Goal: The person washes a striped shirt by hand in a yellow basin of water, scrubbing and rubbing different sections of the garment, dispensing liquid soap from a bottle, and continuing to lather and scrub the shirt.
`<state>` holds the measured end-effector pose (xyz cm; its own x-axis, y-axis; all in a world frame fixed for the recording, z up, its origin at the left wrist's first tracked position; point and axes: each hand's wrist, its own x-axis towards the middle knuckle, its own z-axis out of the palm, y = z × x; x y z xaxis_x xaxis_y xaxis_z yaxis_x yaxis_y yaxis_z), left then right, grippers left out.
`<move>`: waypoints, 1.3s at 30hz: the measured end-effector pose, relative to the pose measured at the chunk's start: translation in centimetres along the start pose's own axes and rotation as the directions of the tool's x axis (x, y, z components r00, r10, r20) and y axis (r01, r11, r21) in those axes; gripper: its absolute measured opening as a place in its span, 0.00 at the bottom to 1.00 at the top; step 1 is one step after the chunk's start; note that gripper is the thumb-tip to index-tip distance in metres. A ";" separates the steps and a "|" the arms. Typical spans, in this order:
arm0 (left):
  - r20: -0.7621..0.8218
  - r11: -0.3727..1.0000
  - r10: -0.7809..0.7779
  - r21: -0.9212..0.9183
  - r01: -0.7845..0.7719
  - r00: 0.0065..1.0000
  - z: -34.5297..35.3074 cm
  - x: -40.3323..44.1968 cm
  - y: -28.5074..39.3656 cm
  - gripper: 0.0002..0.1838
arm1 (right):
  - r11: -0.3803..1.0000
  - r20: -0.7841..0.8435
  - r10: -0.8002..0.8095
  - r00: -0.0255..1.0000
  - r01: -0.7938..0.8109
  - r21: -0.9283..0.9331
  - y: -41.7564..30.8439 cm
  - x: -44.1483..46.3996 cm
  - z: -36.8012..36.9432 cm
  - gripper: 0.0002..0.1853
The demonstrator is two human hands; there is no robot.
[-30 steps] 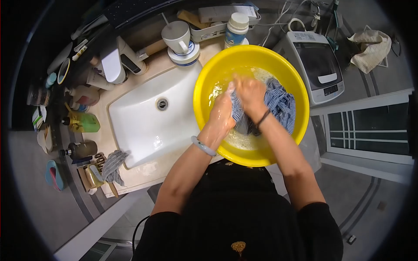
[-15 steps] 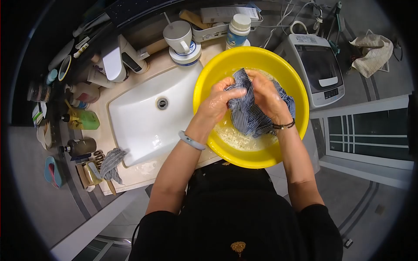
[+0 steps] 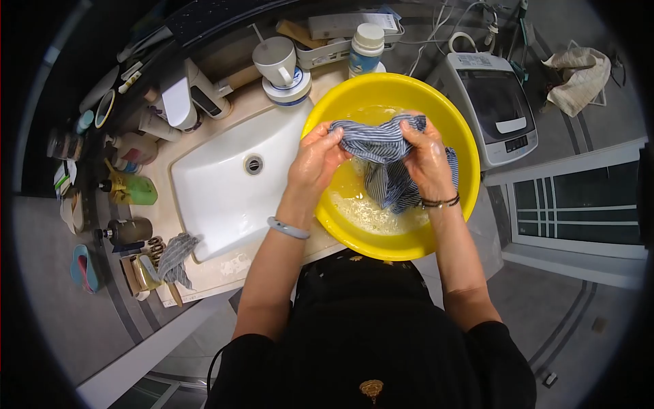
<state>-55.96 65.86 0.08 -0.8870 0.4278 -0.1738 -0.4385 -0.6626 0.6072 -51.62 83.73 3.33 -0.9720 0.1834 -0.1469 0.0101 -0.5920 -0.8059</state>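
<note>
A blue-and-white striped cloth garment [image 3: 378, 144] is held over a round bright-yellow plastic basin [image 3: 388, 88], its upper part drawn out in a band between both hands and its lower folds hanging down toward the pale, foamy water [image 3: 371, 217]. The left hand [image 3: 317, 162] pinches the band's left end, thumb laid over the fabric and fingers curled behind it; the right hand [image 3: 429, 160] grips the other end the same way, close to the basin's far right side. Both look wet, so the likeliest trouble is a slip: slick fingers on soaked fabric could lose one end and drop it with a splash. Pulling the two hands hard apart might strain the weave or a seam. The basin overlaps the right side of the rectangular white sink [image 3: 225, 184] set in the cream table [image 3: 235, 273]; what supports it underneath is hidden, and if that footing is uneven, a forearm leaning on the near rim could tip water out. A lifted, dripping end swung outward might wet the grey-and-white washing machine [image 3: 496, 102] just to the right, or knock the white-capped blue-and-white bottle [image 3: 366, 51] standing behind the rim.
</note>
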 end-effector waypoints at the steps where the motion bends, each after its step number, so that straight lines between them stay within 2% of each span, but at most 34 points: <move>1: -0.002 1.000 0.005 0.000 -0.005 1.000 0.0 0.7 -0.8 0.13 | 0.992 -0.021 -0.055 0.998 0.052 -0.116 0.2 -1.0 1.4 0.11; 2: -0.103 0.996 0.001 -0.090 -0.011 0.995 -0.1 1.4 -1.7 0.11 | 0.920 -0.020 -0.123 0.992 0.106 -0.377 0.8 -2.2 2.8 0.07; 3: -0.204 0.983 -0.013 -0.180 -0.025 0.979 -0.5 1.7 -2.6 0.10 | 0.783 0.119 -0.174 0.977 0.211 -0.585 1.5 -3.9 4.1 0.06; 4: -0.211 0.983 -0.008 -0.182 -0.031 0.978 -1.4 1.7 -3.8 0.10 | 0.592 0.265 -0.190 0.945 0.325 -0.737 2.2 -4.9 5.1 0.05; 5: -0.113 0.952 -0.090 -0.302 0.052 0.990 -2.3 1.5 -4.9 0.11 | 0.592 0.268 -0.185 0.946 0.325 -0.737 3.2 -4.7 5.4 0.05; 6: -0.001 0.902 -0.159 -0.407 0.145 0.987 -2.7 1.3 -5.8 0.11 | 0.209 0.474 -0.378 0.795 0.572 -0.793 4.6 -4.1 5.0 0.07; 7: -0.079 0.965 -0.214 -0.170 0.199 0.974 -0.8 0.3 -4.7 0.14 | -0.230 0.689 -0.445 0.572 0.671 -0.705 5.6 -3.5 4.5 0.12; 8: -0.078 0.964 -0.220 -0.171 0.204 0.972 1.7 -0.6 -4.2 0.14 | -0.230 0.686 -0.444 0.576 0.667 -0.709 5.2 -1.4 3.4 0.12; 10: -0.492 0.954 -0.267 -0.010 0.301 0.829 7.6 -2.5 -2.9 0.16 | -0.233 0.378 -0.389 0.840 0.307 -0.923 3.3 2.6 1.1 0.13; 11: -0.301 0.968 -0.245 -0.135 0.214 0.921 5.3 -1.1 -4.9 0.16 | -0.238 0.379 -0.396 0.836 0.306 -0.922 3.6 2.2 1.0 0.13; 12: -0.292 0.969 -0.237 -0.142 0.203 0.927 2.7 -0.1 -6.2 0.16 | -0.209 0.418 -0.397 0.817 0.363 -0.908 3.9 1.0 1.9 0.14; 13: 0.045 0.914 -0.240 -0.327 0.241 0.970 -0.4 0.3 -6.9 0.15 | -0.173 0.454 -0.391 0.801 0.420 -0.891 4.6 -0.6 2.8 0.15; 14: 0.369 0.821 -0.157 -0.467 0.329 0.916 -1.9 0.5 -7.1 0.15 | -0.280 0.613 -0.407 0.677 0.546 -0.790 5.4 -2.4 3.5 0.18; 15: 0.361 0.822 -0.157 -0.469 0.325 0.919 -1.9 0.3 -7.1 0.15 | -0.240 0.634 -0.406 0.658 0.592 -0.769 5.6 -3.1 4.2 0.19; 16: 0.162 0.861 -0.187 -0.448 0.241 0.969 -1.2 -0.1 -6.9 0.14 | -0.196 0.647 -0.409 0.643 0.631 -0.751 5.8 -3.7 4.6 0.19; 18: -0.233 0.933 -0.197 -0.344 0.109 0.952 1.1 -0.6 -6.5 0.12 | -0.373 0.636 -0.383 0.670 0.518 -0.770 6.4 -0.3 1.7 0.18; 19: -0.261 0.974 -0.162 -0.197 0.112 0.952 3.1 -0.4 -5.6 0.12 | -0.413 0.509 -0.361 0.781 0.356 -0.838 5.3 1.4 1.2 0.16; 20: -0.260 0.973 -0.163 -0.200 0.112 0.952 3.3 -0.7 -5.5 0.12 | -0.416 0.511 -0.359 0.781 0.356 -0.837 5.2 1.1 1.1 0.16; 22: -0.235 0.979 -0.125 -0.187 0.082 0.964 3.3 -0.8 -4.7 0.12 | -0.268 0.499 -0.394 0.772 0.423 -0.866 3.9 -0.7 3.7 0.16; 23: 0.157 0.926 -0.105 -0.344 0.154 0.982 -1.3 0.5 -6.2 0.12 | -0.277 0.606 -0.458 0.650 0.544 -0.792 4.6 -2.2 4.6 0.14; 24: 0.152 0.926 -0.101 -0.348 0.149 0.983 -3.8 1.6 -7.0 0.12 | -0.288 0.685 -0.435 0.585 0.630 -0.721 5.5 -3.4 5.3 0.14; 26: 0.507 0.887 -0.112 -0.336 0.315 0.855 -6.5 2.3 -7.9 0.11 | -0.195 0.634 -0.453 0.627 0.624 -0.757 6.3 -2.8 4.6 0.14; 27: 0.000 0.910 -0.203 -0.369 0.189 0.979 -0.2 -1.0 -5.8 0.11 | -0.194 0.626 -0.463 0.627 0.618 -0.762 6.0 -1.3 3.9 0.14; 28: 0.005 0.910 -0.211 -0.364 0.199 0.977 1.4 -0.9 -5.4 0.11 | -0.201 0.503 -0.430 0.750 0.464 -0.863 5.3 0.5 2.8 0.14; 29: -0.114 0.945 -0.207 -0.282 0.168 0.972 2.3 -0.9 -5.4 0.12 | -0.215 0.360 -0.388 0.848 0.297 -0.930 4.9 1.1 2.1 0.14; 30: -0.227 0.971 -0.181 -0.193 0.138 0.957 3.2 -0.8 -4.7 0.12 | -0.219 0.363 -0.389 0.847 0.298 -0.929 4.8 0.4 2.6 0.14; 31: -0.284 0.953 -0.203 -0.277 0.123 0.937 4.8 -1.3 -3.5 0.12 | -0.237 0.477 -0.447 0.757 0.414 -0.879 4.7 -0.7 3.7 0.15; 32: -0.281 0.952 -0.197 -0.282 0.116 0.939 3.6 -0.8 -3.5 0.12 | -0.260 0.576 -0.493 0.652 0.521 -0.813 4.7 -2.1 4.7 0.16; 34: -0.046 0.973 -0.189 -0.140 0.181 0.981 1.7 -1.1 -2.6 0.13 | -0.207 0.609 -0.440 0.660 0.585 -0.784 5.2 -3.4 4.9 0.17; 35: -0.228 0.964 -0.222 -0.199 0.178 0.948 2.2 -1.2 -3.8 0.17 | -0.273 0.583 -0.398 0.708 0.515 -0.812 5.7 -2.4 3.7 0.17; 36: -0.229 0.963 -0.231 -0.190 0.189 0.946 3.4 -1.7 -3.2 0.17 | -0.342 0.548 -0.362 0.754 0.439 -0.830 5.5 -1.4 2.6 0.17; 37: -0.242 0.953 -0.262 -0.218 0.211 0.934 4.5 -2.1 -2.9 0.18 | -0.303 0.481 -0.375 0.792 0.385 -0.871 4.0 -0.1 1.8 0.17; 38: -0.255 0.941 -0.290 -0.251 0.226 0.923 5.0 -2.3 -2.8 0.18 | -0.060 0.315 -0.407 0.857 0.319 -0.946 3.0 1.6 0.4 0.14; 39: -0.075 0.941 -0.215 -0.281 0.186 0.974 4.2 -2.2 -3.3 0.17 | 0.183 0.152 -0.394 0.906 0.240 -0.953 2.2 2.8 -0.5 0.12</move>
<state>-51.94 69.69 1.67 -0.7804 0.5126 -0.3582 -0.6185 -0.7172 0.3211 -54.24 83.32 0.82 -0.9206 0.2803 0.2719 -0.0072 0.6839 -0.7295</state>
